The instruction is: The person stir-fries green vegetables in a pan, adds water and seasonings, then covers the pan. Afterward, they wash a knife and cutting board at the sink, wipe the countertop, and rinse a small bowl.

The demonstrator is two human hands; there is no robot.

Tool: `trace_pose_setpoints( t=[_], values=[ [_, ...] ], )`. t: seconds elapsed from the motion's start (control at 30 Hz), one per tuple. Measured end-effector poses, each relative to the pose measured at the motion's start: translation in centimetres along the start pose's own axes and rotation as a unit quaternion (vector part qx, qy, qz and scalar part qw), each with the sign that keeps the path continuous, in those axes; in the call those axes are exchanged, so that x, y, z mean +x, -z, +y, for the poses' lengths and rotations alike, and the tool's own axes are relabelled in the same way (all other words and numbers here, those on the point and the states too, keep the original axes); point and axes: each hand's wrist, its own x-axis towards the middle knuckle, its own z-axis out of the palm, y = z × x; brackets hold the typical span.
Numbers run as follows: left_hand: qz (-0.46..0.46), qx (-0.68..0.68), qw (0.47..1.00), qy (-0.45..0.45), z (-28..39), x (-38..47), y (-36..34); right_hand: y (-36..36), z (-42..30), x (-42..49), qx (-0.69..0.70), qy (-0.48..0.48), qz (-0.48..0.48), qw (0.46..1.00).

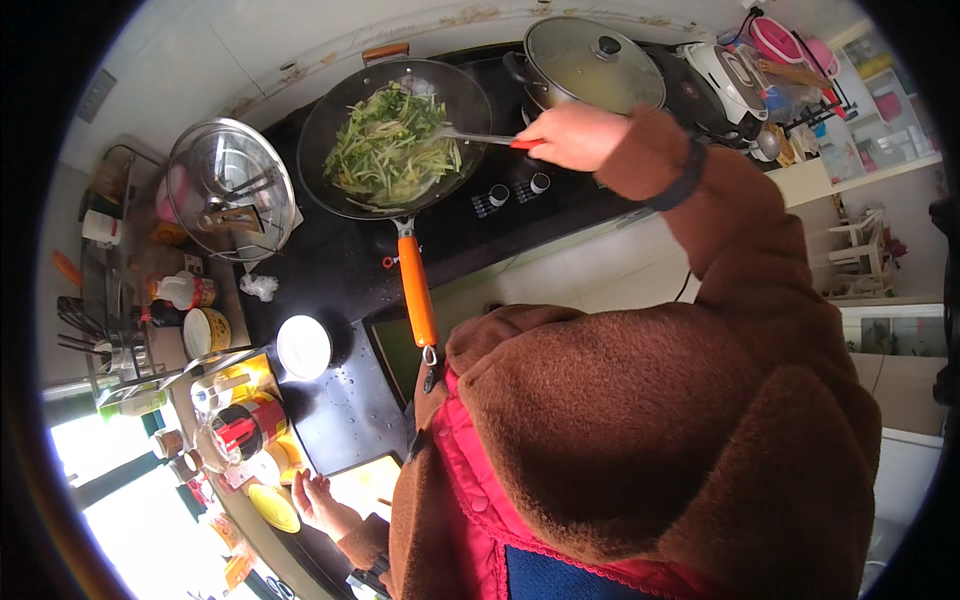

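Observation:
My right hand (pixel 574 139) grips the red end of a metal spatula (pixel 480 137), whose head reaches into a dark wok (pixel 315 169). Shredded green vegetables (pixel 394 146) fill the middle of the wok, with a little steam over them. The wok's orange handle (pixel 416 289) points towards my body. At the lower left, my left hand (pixel 322 502) is raised with its fingers apart, beside a yellow round lid (pixel 274 508) and a yellow container (pixel 291 471). Whether it touches the container, I cannot tell.
A glass-lidded pot (pixel 592 67) sits on the cooktop right of the wok. Another glass lid (pixel 232 187) stands upright at left. A white bowl (pixel 304 347) rests on the wet counter (pixel 352 397). Bottles (pixel 251 427) line the window side. A white rice cooker (pixel 724 79) is far right.

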Motion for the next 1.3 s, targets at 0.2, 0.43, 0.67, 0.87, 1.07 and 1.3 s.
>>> trace_pose_setpoints(
  t=[0.2,0.43,0.67,0.87,1.07,1.3],
  values=[
    [0.006,-0.007,0.999,0.050,-0.8,-0.4,-0.6,0.6,-1.3,0.4,-0.084,0.001,-0.062,0.995],
    [-0.002,-0.004,1.000,-0.004,0.4,-0.4,-1.1,0.8,-2.4,1.6,0.138,0.009,-0.078,0.987],
    [0.012,0.002,0.999,0.046,0.5,-1.1,-2.3,-2.0,-5.3,5.3,0.293,-0.014,-0.165,0.942],
    [0.021,0.013,0.999,0.023,1.4,-1.2,-2.0,-2.5,-2.7,9.4,0.229,-0.009,-0.009,0.973],
    [0.021,0.026,0.997,0.062,0.7,-1.8,-2.5,-2.9,-3.8,13.0,0.018,0.046,0.059,0.997],
    [0.049,0.018,0.996,0.076,0.8,-2.4,-1.7,-3.6,-0.3,11.3,0.055,0.041,0.064,0.996]
  ],
)
